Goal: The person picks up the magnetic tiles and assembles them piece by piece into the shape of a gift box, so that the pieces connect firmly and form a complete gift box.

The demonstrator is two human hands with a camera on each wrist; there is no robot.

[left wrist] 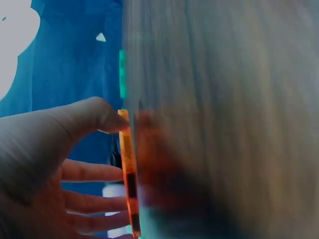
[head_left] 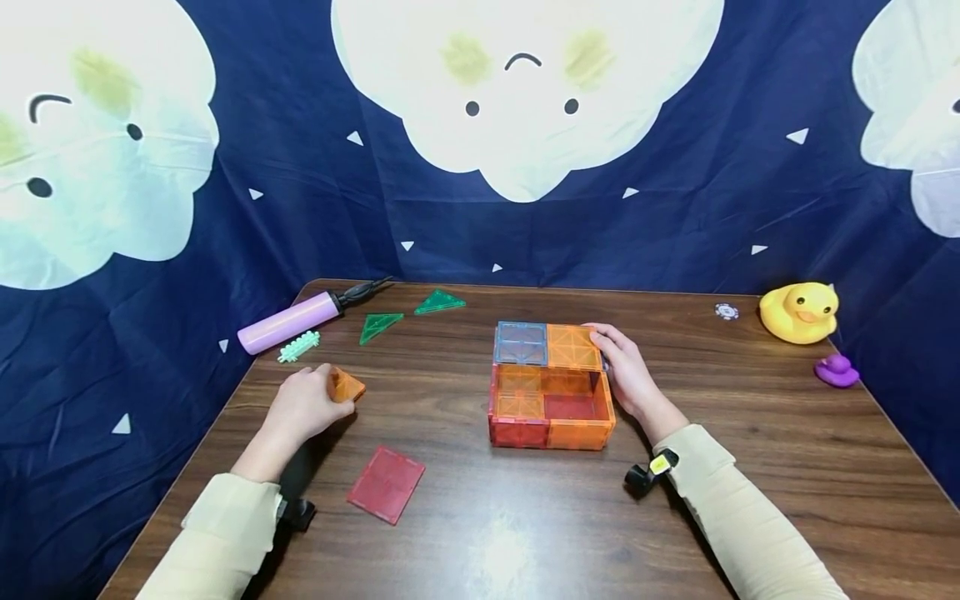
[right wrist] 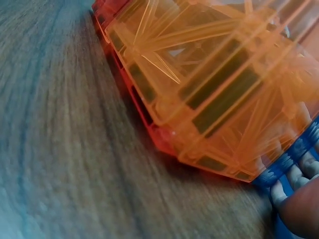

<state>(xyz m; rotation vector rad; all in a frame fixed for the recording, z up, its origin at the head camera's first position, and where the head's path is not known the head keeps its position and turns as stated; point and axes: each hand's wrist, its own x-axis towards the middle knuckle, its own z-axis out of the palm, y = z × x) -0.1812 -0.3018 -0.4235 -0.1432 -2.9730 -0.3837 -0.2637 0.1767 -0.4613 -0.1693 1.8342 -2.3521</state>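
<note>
My left hand (head_left: 306,405) pinches an orange magnetic tile (head_left: 347,386) between thumb and fingers at the left of the table. In the left wrist view that tile (left wrist: 128,169) appears edge-on, close over the wood. At the middle stands a box of magnetic tiles (head_left: 517,434), its walls red and orange. A blue tile (head_left: 521,343) and an orange tile cover its rear half; the front half is uncovered. My right hand (head_left: 630,375) grips the box's back right corner, thumb on the orange top tile and fingers behind. A red square tile (head_left: 386,485) lies flat before my left hand.
Two green triangular tiles (head_left: 381,327) lie at the back left, near a lilac hand pump (head_left: 291,322) and a mint-green toothed piece (head_left: 299,347). At the far right are a yellow duck (head_left: 798,314), a small purple duck (head_left: 836,372) and a poker chip (head_left: 726,312).
</note>
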